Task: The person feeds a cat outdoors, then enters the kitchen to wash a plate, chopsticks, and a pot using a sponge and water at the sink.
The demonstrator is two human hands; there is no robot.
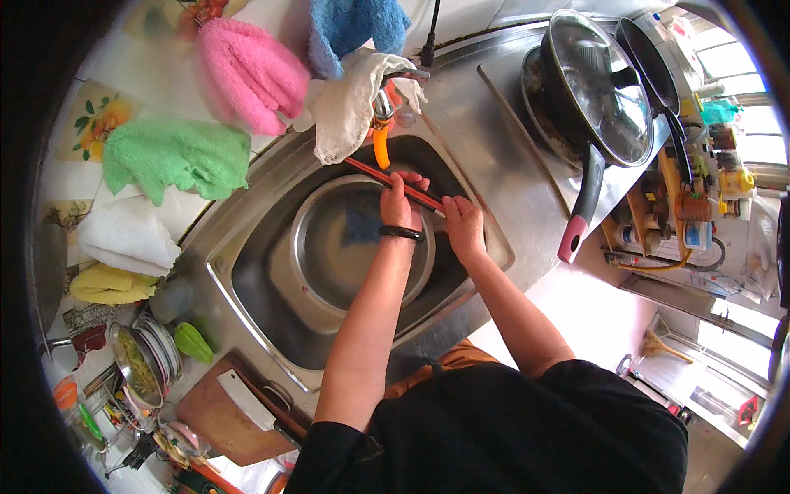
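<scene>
My left hand point(402, 200), with a dark bangle at the wrist, grips red and black chopsticks point(368, 171) about their middle. At their lower right end, my right hand point(464, 225) pinches the same chopsticks near the pale tips. Both hands are over a round metal basin point(297, 247) inside the stainless steel sink point(253, 278). Liquid appears to be in the basin, with a blurred blue patch on its surface or bottom. The faucet's orange lever point(381, 145) hangs just above the chopsticks, and a white cloth point(342, 114) drapes the faucet.
A lidded frying pan point(568, 92) stands on the stove at right, its handle point(583, 204) jutting toward me. At lower left, a cleaver point(247, 398) lies on a wooden cutting board point(216, 426). Pink point(253, 77) and green cloths point(176, 154) hang on the tiled wall.
</scene>
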